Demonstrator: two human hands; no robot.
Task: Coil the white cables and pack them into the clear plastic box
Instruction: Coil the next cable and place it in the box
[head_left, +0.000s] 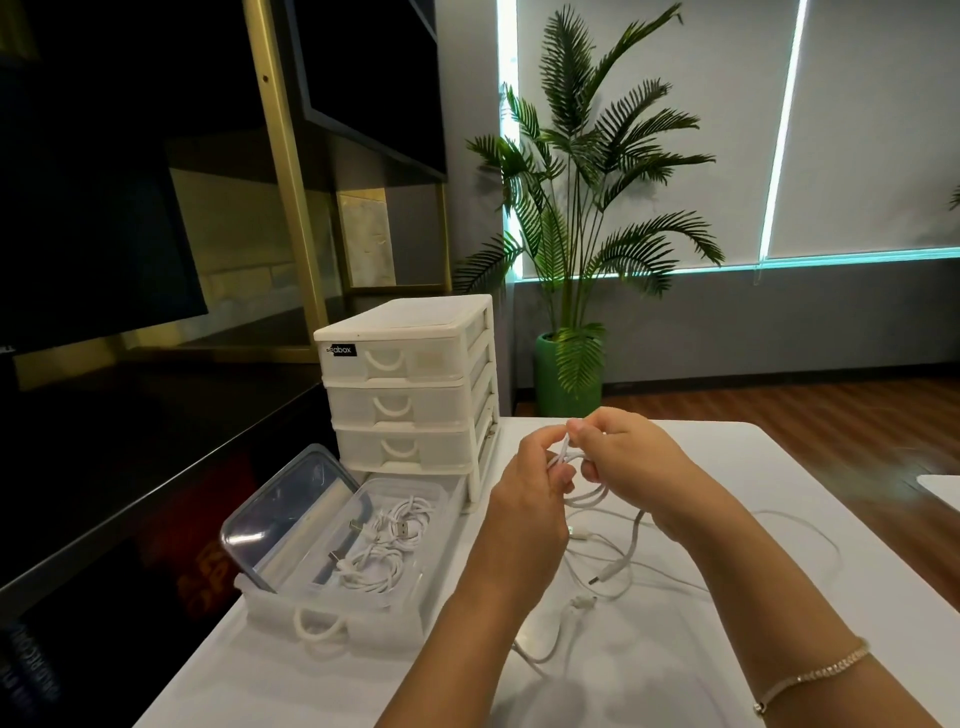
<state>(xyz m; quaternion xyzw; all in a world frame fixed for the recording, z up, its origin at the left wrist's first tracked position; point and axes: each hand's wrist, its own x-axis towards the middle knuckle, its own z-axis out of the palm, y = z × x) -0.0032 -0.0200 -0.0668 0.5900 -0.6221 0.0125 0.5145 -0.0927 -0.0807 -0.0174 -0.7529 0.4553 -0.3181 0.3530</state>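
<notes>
Above the table, my left hand (535, 483) and my right hand (631, 457) both pinch a white cable (587, 500), whose loop hangs between them. Its loose end with a plug (605, 576) trails down onto the white table (727, 675). More loose white cables (779, 551) lie spread on the table under and right of my hands. The clear plastic box (353, 566) stands open at the table's left edge. Two coiled white cables (387, 545) lie inside it.
A clear lid (280, 509) leans at the box's left side. A white drawer unit with three drawers (410, 384) stands behind the box. A potted palm (571, 234) stands on the floor beyond the table. Dark shelving fills the left.
</notes>
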